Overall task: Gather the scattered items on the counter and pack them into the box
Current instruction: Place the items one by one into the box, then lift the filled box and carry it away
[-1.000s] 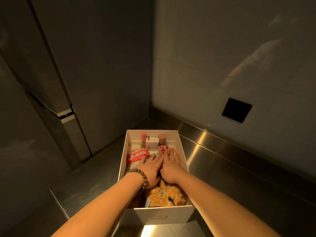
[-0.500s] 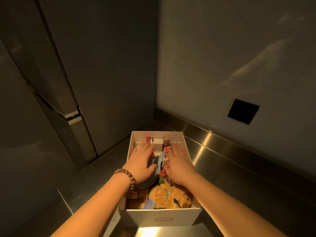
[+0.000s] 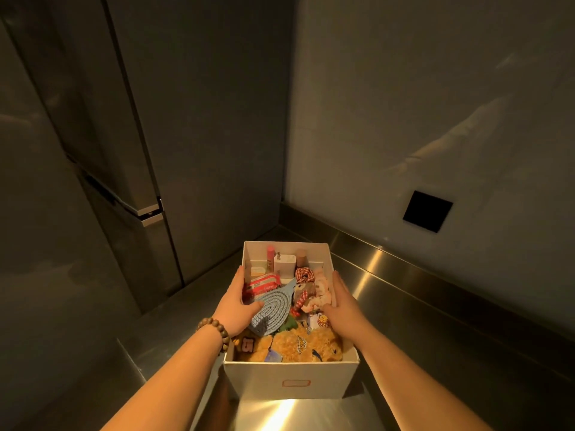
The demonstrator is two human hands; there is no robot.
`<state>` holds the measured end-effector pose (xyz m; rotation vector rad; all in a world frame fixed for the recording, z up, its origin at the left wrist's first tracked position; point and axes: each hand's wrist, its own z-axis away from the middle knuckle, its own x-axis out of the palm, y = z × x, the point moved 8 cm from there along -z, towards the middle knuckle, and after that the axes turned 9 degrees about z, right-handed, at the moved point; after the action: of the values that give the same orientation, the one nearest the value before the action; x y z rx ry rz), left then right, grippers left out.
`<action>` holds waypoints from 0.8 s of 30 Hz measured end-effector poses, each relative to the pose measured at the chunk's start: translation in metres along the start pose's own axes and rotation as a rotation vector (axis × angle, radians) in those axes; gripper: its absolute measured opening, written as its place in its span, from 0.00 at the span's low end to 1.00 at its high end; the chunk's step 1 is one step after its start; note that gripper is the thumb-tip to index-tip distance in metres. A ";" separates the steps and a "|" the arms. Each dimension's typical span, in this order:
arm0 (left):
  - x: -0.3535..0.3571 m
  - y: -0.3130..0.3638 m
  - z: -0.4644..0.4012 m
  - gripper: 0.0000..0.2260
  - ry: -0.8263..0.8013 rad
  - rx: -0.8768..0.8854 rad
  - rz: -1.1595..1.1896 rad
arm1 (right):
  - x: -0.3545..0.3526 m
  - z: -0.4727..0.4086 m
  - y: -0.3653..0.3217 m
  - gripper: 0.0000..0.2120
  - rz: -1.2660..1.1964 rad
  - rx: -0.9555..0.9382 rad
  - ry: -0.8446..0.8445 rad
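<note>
A white cardboard box (image 3: 289, 382) stands on the steel counter, full of small items. An orange plush toy (image 3: 298, 346) fills its near end. A blue round mat (image 3: 273, 309) lies at the middle left, red-and-white fabric pieces (image 3: 306, 287) at the middle right. A white cube (image 3: 284, 265), a pink tube (image 3: 270, 256) and a cork (image 3: 301, 258) stand at the far end. My left hand (image 3: 238, 303) clasps the box's left wall, thumb inside on the mat. My right hand (image 3: 342, 303) clasps the right wall, thumb inside.
The steel counter (image 3: 413, 309) runs right and toward me, with a raised back lip. A tall dark cabinet (image 3: 130, 181) with a metal handle stands at the left. A black square plate (image 3: 427, 211) sits on the right wall.
Both hands have moved apart from the middle of the box's contents to its left and right walls. The blue mat is uncovered now.
</note>
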<state>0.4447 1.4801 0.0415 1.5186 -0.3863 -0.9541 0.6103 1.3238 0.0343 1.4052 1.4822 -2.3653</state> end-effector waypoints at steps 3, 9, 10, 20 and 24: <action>0.001 -0.003 0.005 0.39 -0.021 -0.059 -0.041 | -0.003 0.007 -0.006 0.32 -0.062 -0.004 0.003; -0.002 -0.009 0.023 0.30 0.024 -0.143 -0.108 | -0.002 0.019 -0.006 0.32 -0.091 0.022 -0.035; -0.003 -0.010 0.025 0.30 0.042 -0.146 -0.119 | -0.001 0.020 -0.004 0.33 -0.091 0.032 -0.040; 0.011 -0.008 0.093 0.29 0.161 -0.164 -0.140 | 0.005 0.049 0.017 0.31 -0.101 0.015 -0.123; 0.022 -0.012 0.135 0.30 0.219 -0.189 -0.080 | 0.009 0.070 0.025 0.30 -0.117 -0.047 -0.189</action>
<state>0.3539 1.3775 0.0335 1.4546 -0.0764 -0.8510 0.5691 1.2632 0.0208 1.0777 1.5969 -2.4327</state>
